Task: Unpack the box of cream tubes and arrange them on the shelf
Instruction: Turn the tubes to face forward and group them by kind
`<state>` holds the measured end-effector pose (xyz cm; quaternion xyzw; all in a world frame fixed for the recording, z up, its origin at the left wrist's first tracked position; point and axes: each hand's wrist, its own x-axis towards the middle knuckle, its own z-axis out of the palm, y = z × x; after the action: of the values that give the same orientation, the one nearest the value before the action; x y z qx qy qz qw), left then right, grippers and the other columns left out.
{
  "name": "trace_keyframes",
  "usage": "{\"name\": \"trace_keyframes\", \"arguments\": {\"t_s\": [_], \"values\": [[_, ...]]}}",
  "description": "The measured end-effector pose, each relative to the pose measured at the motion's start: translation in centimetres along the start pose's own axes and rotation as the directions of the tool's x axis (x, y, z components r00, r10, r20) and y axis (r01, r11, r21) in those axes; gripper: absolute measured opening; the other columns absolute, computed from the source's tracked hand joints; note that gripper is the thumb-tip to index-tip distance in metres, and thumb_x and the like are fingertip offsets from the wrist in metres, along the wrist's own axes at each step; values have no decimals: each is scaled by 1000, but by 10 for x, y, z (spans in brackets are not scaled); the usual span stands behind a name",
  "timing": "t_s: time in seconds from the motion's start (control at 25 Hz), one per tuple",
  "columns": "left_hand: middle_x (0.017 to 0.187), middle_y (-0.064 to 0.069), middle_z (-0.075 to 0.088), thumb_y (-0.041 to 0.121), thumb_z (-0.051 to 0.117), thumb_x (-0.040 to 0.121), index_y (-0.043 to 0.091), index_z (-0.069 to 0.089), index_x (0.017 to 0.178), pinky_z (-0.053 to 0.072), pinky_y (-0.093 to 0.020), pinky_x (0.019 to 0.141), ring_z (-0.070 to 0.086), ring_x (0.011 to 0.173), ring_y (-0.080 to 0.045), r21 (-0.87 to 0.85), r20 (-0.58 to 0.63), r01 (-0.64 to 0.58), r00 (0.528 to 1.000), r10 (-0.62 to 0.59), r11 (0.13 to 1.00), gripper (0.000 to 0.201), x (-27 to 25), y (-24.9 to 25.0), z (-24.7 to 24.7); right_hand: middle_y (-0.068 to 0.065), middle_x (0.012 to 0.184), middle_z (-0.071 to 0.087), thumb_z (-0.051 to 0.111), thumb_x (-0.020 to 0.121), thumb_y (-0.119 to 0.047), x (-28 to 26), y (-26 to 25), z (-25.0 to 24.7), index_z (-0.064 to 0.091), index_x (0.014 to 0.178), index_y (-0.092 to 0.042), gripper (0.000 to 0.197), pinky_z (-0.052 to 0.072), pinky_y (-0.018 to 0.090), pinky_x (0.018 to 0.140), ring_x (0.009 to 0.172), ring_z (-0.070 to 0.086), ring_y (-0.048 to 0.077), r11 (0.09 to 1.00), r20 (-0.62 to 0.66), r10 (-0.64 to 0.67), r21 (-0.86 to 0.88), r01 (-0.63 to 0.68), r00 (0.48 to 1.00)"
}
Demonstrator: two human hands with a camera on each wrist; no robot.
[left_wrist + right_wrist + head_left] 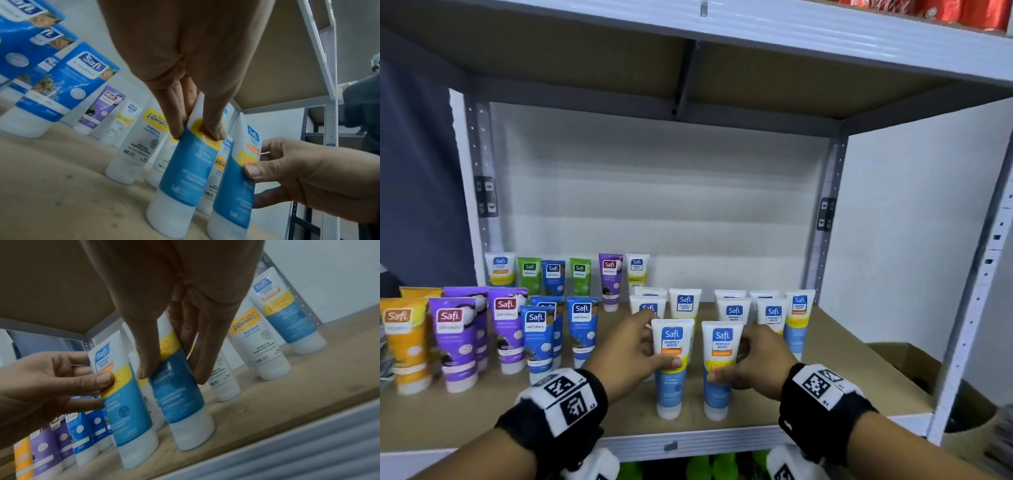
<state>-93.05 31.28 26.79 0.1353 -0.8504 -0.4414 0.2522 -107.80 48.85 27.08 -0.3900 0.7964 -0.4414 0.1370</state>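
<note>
Shelf board [842,383] stocked with cream tubes, caps down. Left hand [631,347] pinching left blue-and-white tube [671,368] at yellow band, thumb in front, fingers behind; cap seated on board near front edge. Right hand [760,356] pinching right blue-and-white tube [719,371] same way, just beside first, both upright. White tubes [734,310] in rows directly behind. Purple tubes [453,339], blue tubes [536,339], orange tubes [405,342] grouped at left. Cardboard box [907,359] noted right of shelf.
</note>
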Motion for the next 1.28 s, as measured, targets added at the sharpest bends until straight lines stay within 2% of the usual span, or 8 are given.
{"name": "trace_keyframes", "arguments": {"t_s": [0.16, 0.36, 0.64, 0.76, 0.96, 1.08, 1.16, 1.28], "values": [[94, 6, 75, 19, 88, 64, 20, 61, 102, 59, -37, 79, 72, 86, -8, -38, -36, 23, 999, -24, 999, 47, 2, -9, 6, -4, 78, 73, 91, 60, -16, 2, 6, 0, 67, 83, -24, 34, 58, 27, 59, 73, 70, 11, 999, 25, -42, -2, 42, 999], [97, 8, 75, 23, 88, 63, 25, 60, 103, 57, -37, 87, 71, 90, -7, -76, -7, 8, 1000, -9, 997, 48, 11, -8, 25, -3, 78, 73, 90, 61, -12, 3, 14, -12, 68, 86, -19, 34, 58, 27, 59, 70, 69, 11, 998, 10, -40, -50, 40, 999], [86, 4, 76, 15, 89, 62, 16, 61, 91, 59, -34, 78, 72, 79, -5, -61, -36, -43, 999, 41, 997, 40, 29, 9, 71, 1, 77, 72, 86, 63, -4, 1, 42, -53, 67, 86, -16, 32, 57, 31, 61, 70, 69, 16, 998, -56, 49, -27, -50, 997], [88, 5, 75, 21, 89, 60, 19, 63, 97, 58, -36, 79, 71, 81, -7, -62, -7, -67, 998, 67, 996, 45, 39, 16, 91, 0, 75, 71, 85, 65, -2, 0, 52, -69, 65, 89, -14, 33, 54, 26, 58, 63, 66, 11, 995, -73, 93, -22, -95, 993], [81, 10, 71, 15, 88, 65, 17, 60, 96, 52, -12, 66, 67, 72, 6, -39, 29, -89, 995, 90, 995, 42, 50, 33, 117, 1, 74, 69, 83, 67, 0, -7, 62, -97, 65, 87, -13, 29, 56, 27, 55, 60, 64, 10, 983, -118, 174, -37, -180, 978], [84, 8, 72, 18, 88, 64, 14, 59, 93, 57, -22, 73, 68, 75, 2, -27, 36, -85, 996, 86, 996, 41, 54, 36, 125, -1, 74, 69, 85, 65, -3, -7, 70, -112, 63, 84, -19, 33, 59, 30, 59, 66, 67, 12, 971, -161, 226, -42, -235, 961], [85, 8, 73, 22, 89, 63, 17, 58, 90, 58, -30, 77, 69, 76, -1, -24, 31, -73, 997, 74, 997, 41, 57, 33, 129, 5, 83, 72, 87, 61, -5, -3, 79, -121, 65, 92, -15, 39, 61, 38, 64, 77, 70, 20, 957, -202, 279, -25, -289, 939], [85, 9, 73, 28, 89, 61, 20, 57, 88, 59, -32, 77, 70, 77, 0, -11, 26, -70, 997, 70, 997, 43, 60, 30, 133, 11, 87, 72, 87, 60, -2, 8, 92, -135, 65, 95, -9, 42, 61, 45, 67, 82, 70, 27, 932, -256, 350, 0, -362, 901]]}}
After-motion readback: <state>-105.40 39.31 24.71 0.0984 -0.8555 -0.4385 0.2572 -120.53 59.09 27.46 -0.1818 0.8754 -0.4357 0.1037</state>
